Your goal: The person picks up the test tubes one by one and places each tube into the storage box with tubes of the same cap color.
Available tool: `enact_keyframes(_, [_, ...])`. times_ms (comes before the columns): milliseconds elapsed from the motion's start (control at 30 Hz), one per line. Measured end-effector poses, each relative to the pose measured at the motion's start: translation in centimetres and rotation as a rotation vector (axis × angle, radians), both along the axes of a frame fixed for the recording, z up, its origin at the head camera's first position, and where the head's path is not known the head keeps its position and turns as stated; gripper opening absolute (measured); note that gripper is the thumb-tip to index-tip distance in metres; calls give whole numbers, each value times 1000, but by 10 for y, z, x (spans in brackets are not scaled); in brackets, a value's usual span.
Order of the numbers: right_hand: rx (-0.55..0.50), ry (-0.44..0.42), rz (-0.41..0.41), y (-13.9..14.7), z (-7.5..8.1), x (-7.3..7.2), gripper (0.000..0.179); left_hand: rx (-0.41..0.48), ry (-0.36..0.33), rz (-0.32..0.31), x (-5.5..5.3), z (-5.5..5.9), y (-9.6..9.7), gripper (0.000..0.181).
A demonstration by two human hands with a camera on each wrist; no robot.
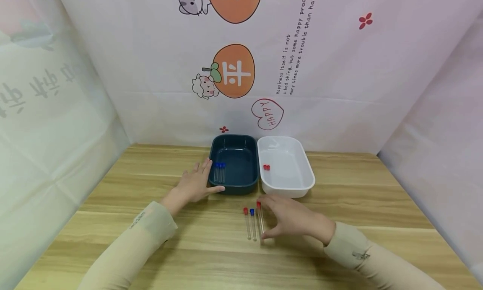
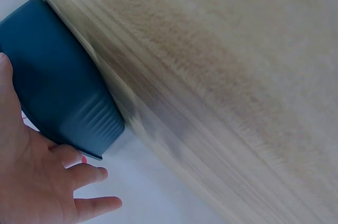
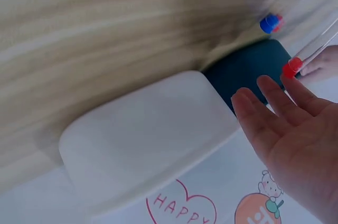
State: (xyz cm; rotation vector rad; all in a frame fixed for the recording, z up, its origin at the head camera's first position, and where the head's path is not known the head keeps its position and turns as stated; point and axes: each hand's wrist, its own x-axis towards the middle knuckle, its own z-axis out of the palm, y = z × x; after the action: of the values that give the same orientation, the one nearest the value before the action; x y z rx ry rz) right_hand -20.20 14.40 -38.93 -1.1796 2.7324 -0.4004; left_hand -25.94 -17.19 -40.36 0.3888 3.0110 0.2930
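My right hand holds a red-capped test tube lengthwise, a fingertip at the cap and the thumb near the rounded end. In the right wrist view, a finger meets that red cap. Just left of it on the table lie a blue-capped test tube and another red-capped test tube. My left hand rests against the dark teal dish, its thumb along the front rim and its fingers spread at the left side. Several blue-capped tubes lie inside that dish.
A white dish stands directly right of the teal one, with two red-capped tubes in it. Behind both dishes hangs a printed white cloth. The wooden table extends to either side.
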Motion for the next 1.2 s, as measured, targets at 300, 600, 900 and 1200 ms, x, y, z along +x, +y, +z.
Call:
enact_keyframes(300, [-40, 35, 32, 4, 13, -2, 95, -10, 0, 3, 0, 0, -2, 109])
enact_keyframes(600, [-55, 55, 17, 11, 33, -7, 96, -13, 1, 0, 0, 2, -1, 108])
enact_keyframes(900, [-100, 62, -35, 22, 47, -20, 96, -16, 7, -7, 0, 2, 0, 108])
enact_keyframes(1200, [-158, 54, -26, 34, 47, -40, 96, -25, 11, -13, 1, 3, 0, 109])
